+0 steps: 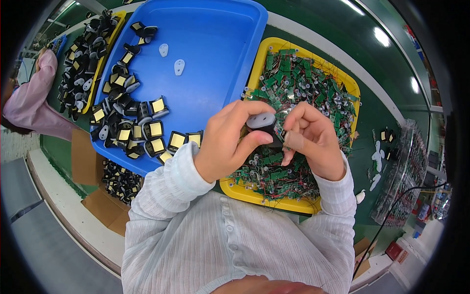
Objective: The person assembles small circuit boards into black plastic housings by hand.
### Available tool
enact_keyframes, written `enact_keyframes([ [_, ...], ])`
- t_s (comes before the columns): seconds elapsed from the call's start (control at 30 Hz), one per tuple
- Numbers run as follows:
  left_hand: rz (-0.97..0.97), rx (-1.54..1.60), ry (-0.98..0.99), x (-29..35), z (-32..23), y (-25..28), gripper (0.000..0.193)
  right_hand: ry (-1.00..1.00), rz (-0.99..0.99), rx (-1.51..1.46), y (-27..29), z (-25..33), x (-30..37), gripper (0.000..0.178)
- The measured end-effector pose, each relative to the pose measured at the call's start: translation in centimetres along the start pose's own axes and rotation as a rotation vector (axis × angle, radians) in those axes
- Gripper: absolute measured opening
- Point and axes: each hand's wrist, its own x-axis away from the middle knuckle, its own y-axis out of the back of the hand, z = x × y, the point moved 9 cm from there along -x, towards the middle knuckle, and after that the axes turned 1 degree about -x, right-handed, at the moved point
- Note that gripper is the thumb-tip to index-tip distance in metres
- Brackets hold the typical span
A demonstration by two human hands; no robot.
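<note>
My left hand [230,139] is closed round a small black plastic housing [271,139] with a grey oval face that has two dark holes. It holds the housing tilted above the yellow tray. Close against the housing's right side, my right hand [311,142] pinches what looks like a small circuit board [281,130], mostly hidden by the fingers. A beige plaster wraps a digit of that hand. Under both hands, the yellow tray [356,93] is heaped with green circuit boards [279,174] with thin wires.
Left of my hands, a blue tray [210,19] holds black housings [125,132] with yellow pads, plus two loose grey oval plates [179,67]. Another yellow tray [100,63] and a cardboard box [105,208] hold more housings. At far left is a person in pink [41,98]. A clear rack [401,171] stands right.
</note>
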Motion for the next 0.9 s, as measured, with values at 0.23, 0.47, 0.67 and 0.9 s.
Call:
enact_keyframes([
  [0.23,0.146,-0.169,-0.094,-0.4,-0.6,-0.9,0.047,-0.025,-0.017,0.036,-0.4,-0.3,0.4,0.01],
  [0.47,0.063,0.088,0.01,-0.3,0.1,-1.5,0.057,0.307,-0.196,0.545,-1.2,2.0,1.2,0.008],
  [0.67,0.071,0.018,-0.038,-0.7,-0.8,0.1,0.049,0.351,-0.179,0.547,-1.5,2.8,1.3,0.009],
  [0.9,0.028,-0.083,0.005,-1.2,-0.7,1.5,0.045,0.331,-0.13,0.745,-1.7,5.4,0.8,0.006],
])
